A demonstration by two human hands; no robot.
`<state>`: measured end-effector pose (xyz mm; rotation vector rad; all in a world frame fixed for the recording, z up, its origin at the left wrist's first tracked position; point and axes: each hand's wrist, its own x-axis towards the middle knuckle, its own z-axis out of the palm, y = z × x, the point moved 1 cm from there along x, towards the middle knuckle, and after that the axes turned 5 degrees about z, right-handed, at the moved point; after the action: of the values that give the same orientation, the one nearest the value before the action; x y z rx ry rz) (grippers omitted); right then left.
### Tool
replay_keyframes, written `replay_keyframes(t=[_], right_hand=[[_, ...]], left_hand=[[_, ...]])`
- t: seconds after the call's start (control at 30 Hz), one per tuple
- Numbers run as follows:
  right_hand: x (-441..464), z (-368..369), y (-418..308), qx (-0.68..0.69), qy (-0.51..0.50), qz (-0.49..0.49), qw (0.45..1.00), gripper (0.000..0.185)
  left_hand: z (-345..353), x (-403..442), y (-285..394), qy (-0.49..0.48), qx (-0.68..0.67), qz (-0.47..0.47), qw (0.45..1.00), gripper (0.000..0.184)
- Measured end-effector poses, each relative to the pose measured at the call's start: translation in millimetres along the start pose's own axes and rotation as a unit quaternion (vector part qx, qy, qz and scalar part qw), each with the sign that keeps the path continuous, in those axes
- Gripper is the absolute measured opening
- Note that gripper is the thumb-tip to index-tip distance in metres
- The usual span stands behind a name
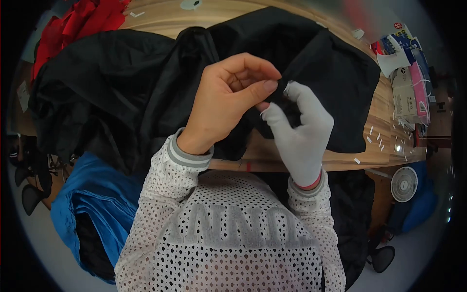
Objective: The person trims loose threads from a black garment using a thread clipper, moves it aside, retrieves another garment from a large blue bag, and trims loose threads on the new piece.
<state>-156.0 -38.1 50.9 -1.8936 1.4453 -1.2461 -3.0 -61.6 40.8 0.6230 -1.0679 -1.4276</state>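
Observation:
My left hand (226, 95) is bare and raised over black fabric (160, 82). Its thumb and forefinger close toward each other in a pinch, and anything between them is too small to make out. Facing it is my right hand (304, 124), in a white glove (306, 146) with bare fingertips. The right thumb and forefinger are curved and apart, the thumb close beside the left fingertips. Folds of the black fabric spread across the wooden table (292, 163) beneath both hands.
Red fabric (78, 27) lies at the far left. Blue fabric (97, 194) sits below the table's left side. Boxes and packets (408, 92) stand along the right edge, near small white scraps (377, 136). A small white fan (404, 184) is at the lower right.

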Motion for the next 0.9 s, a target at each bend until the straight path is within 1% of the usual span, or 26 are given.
replay_keyframes(t=[0.03, 0.07, 0.1, 0.17, 0.2, 0.27, 0.3, 0.33, 0.43, 0.47, 0.5, 0.53, 0.57, 0.63, 0.67, 0.7, 0.73, 0.8, 0.87, 0.9], right_hand=[[1, 1, 0, 0.050, -0.021, 0.024, 0.998, 0.022], [3, -1, -2, 0.101, -0.040, 0.049, 0.993, 0.018], [2, -7, -2, 0.162, -0.085, 0.105, 0.977, 0.009], [2, -16, -1, 0.165, -0.115, 0.174, 0.964, 0.012], [1, -18, 0, 0.189, -0.107, 0.181, 0.959, 0.015], [-1, -24, 1, 0.222, -0.111, 0.163, 0.955, 0.016], [-4, -28, -1, 0.217, -0.103, 0.141, 0.960, 0.018], [-8, -30, 4, 0.217, -0.101, 0.143, 0.960, 0.018], [-15, -23, 18, 0.172, -0.019, -0.063, 0.983, 0.024], [-18, -20, 19, 0.170, -0.016, -0.062, 0.983, 0.024], [-21, -17, 20, 0.230, -0.055, -0.049, 0.970, 0.020], [-23, -15, 19, 0.289, -0.094, -0.037, 0.952, 0.020], [-30, -15, 15, 0.290, -0.099, 0.001, 0.952, 0.024], [-47, -26, 12, 0.272, -0.151, 0.034, 0.950, 0.028], [-53, -35, 13, 0.252, -0.254, 0.034, 0.933, 0.019], [-64, -37, 15, 0.139, -0.355, -0.025, 0.924, 0.020], [-90, -26, 28, 0.096, -0.392, -0.023, 0.915, 0.023], [-138, 6, 66, -0.127, -0.393, -0.054, 0.909, 0.018], [-183, 56, 108, -0.315, -0.290, -0.102, 0.898, 0.016], [-187, 78, 116, -0.256, -0.312, 0.046, 0.914, 0.018]], left_hand=[[-1, 0, -3, 0.000, -0.013, 0.003, 1.000, 0.018], [-2, 0, -7, 0.002, 0.015, 0.030, 0.999, 0.018], [-3, -1, -10, 0.002, 0.044, 0.057, 0.997, 0.018], [-4, -2, -14, -0.002, 0.056, 0.061, 0.997, 0.018], [-4, -2, -16, -0.006, 0.065, 0.071, 0.995, 0.018], [-8, -2, -17, -0.013, 0.073, 0.078, 0.994, 0.018], [-9, -1, -17, -0.016, 0.077, 0.088, 0.993, 0.019], [-9, 0, -17, -0.018, 0.082, 0.099, 0.992, 0.019], [-7, -2, -18, -0.030, 0.110, 0.095, 0.989, 0.020], [-7, -3, -20, -0.033, 0.109, 0.095, 0.989, 0.020], [-6, -5, -22, -0.047, 0.108, 0.077, 0.990, 0.019], [-6, -6, -23, -0.060, 0.107, 0.060, 0.991, 0.019], [-7, -6, -24, -0.062, 0.107, 0.063, 0.990, 0.019], [-10, -7, -27, -0.022, 0.103, 0.076, 0.992, 0.018], [-15, -7, -28, -0.022, 0.105, 0.078, 0.991, 0.018], [-22, -7, -27, -0.001, 0.106, 0.090, 0.990, 0.017], [-27, -8, -26, 0.020, 0.106, 0.102, 0.989, 0.015], [-30, -10, -24, 0.020, 0.101, 0.098, 0.990, 0.015], [-29, -12, -24, 0.016, 0.093, 0.094, 0.991, 0.015], [-27, -14, -24, 0.014, 0.080, 0.074, 0.994, 0.015]])
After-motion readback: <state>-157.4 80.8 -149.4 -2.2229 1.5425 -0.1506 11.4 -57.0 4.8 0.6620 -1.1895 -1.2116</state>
